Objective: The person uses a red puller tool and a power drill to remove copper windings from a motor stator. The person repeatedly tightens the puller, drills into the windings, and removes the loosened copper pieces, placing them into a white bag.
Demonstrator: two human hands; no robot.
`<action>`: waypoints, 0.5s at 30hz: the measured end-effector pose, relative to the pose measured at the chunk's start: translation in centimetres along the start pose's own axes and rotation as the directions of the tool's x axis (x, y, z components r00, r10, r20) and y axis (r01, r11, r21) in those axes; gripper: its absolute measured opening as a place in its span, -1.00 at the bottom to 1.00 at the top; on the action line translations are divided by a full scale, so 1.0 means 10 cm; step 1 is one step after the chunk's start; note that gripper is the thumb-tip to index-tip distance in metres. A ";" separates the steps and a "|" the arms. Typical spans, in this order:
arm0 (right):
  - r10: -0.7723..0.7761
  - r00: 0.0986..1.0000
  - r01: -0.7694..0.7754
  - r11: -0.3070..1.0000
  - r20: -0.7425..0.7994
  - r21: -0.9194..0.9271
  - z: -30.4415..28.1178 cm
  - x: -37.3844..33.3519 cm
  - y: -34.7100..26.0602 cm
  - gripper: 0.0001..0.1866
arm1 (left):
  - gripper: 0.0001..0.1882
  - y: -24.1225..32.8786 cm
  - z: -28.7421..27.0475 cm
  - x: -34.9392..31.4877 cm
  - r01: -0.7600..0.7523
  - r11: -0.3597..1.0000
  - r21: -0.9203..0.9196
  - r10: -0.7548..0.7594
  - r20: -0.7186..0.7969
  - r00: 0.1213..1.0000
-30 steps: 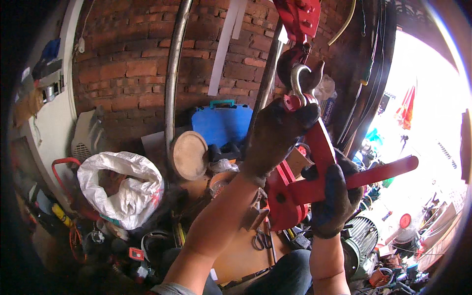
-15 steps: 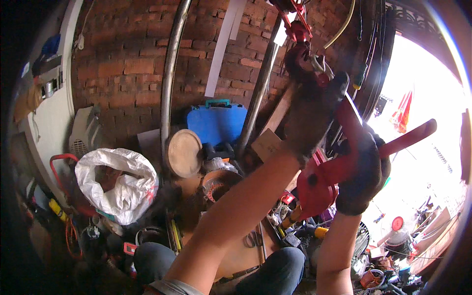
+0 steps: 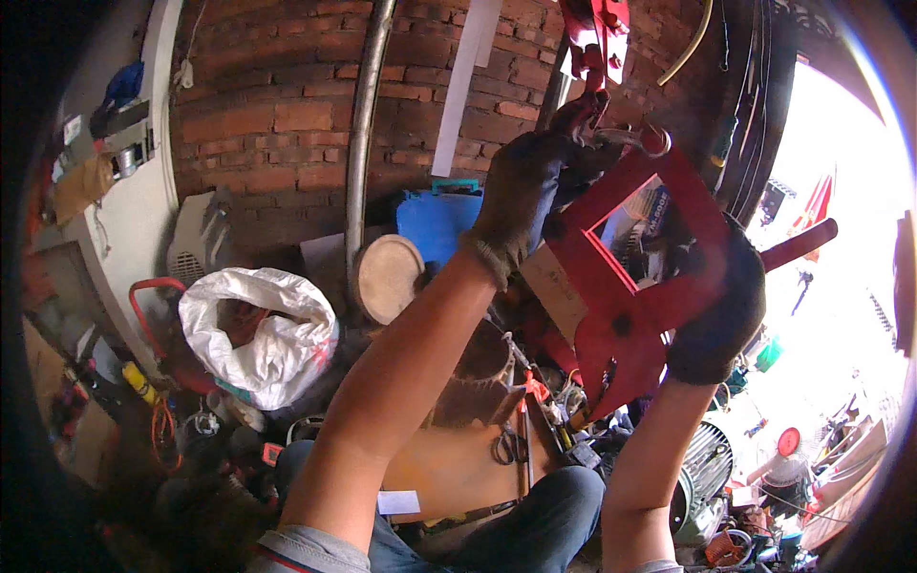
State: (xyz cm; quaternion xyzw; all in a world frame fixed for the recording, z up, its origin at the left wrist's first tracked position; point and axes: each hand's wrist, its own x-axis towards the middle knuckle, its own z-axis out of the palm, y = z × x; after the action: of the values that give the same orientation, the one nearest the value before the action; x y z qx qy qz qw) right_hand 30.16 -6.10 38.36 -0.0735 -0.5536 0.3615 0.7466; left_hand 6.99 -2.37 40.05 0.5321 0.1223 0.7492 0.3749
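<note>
A red metal frame [image 3: 583, 224] with a square opening, a rounded lower plate and a bar handle sticking out to the right is held up in front of me. My right hand [image 3: 716, 306], in a dark glove, is closed around its right side near the handle. A metal ring or shackle [image 3: 654, 143] sits at the frame's top corner. Just left of it my gloved left hand [image 3: 530, 181] is raised, its fingers closed on the dark hook [image 3: 585, 110] under a red hoist block [image 3: 594, 38]. Fingers partly hide the hook, and I cannot tell whether it passes through the shackle.
A white woven sack [image 3: 258, 334] stands open at left. A blue case [image 3: 435, 224] and a round wooden disc [image 3: 390, 279] lean near the brick wall, beside a metal pole [image 3: 366, 124]. Scissors [image 3: 508, 445] lie on the brown board below. A green motor [image 3: 702, 468] and clutter fill the lower right.
My left hand has shifted left, off the front of the frame's top. The red frame has turned so its square opening shows. My view has swung slightly too.
</note>
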 end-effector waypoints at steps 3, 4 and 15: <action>-0.116 0.991 0.106 0.986 -0.068 -0.129 0.15 0.12 0.04 -0.54 | -0.76 -0.03 -0.26 0.26 -0.216 0.890 0.402 0.173 0.140 0.975; -0.108 0.993 0.099 0.985 -0.052 -0.141 0.17 0.15 0.05 -0.55 | -0.75 0.04 -0.37 0.28 -0.194 0.871 0.452 0.101 0.220 0.970; -0.332 0.899 0.437 0.710 0.286 -0.552 -0.20 -0.07 -0.04 -0.58 | -0.65 0.63 -1.30 -0.08 -0.145 0.782 0.607 -0.202 0.466 0.861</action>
State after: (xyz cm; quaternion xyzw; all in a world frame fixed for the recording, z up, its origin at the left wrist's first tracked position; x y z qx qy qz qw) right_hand 32.02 -6.20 37.27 -0.1602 -0.7022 0.0067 0.6937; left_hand -7.17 -4.48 37.91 0.8011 0.2681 0.4931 0.2081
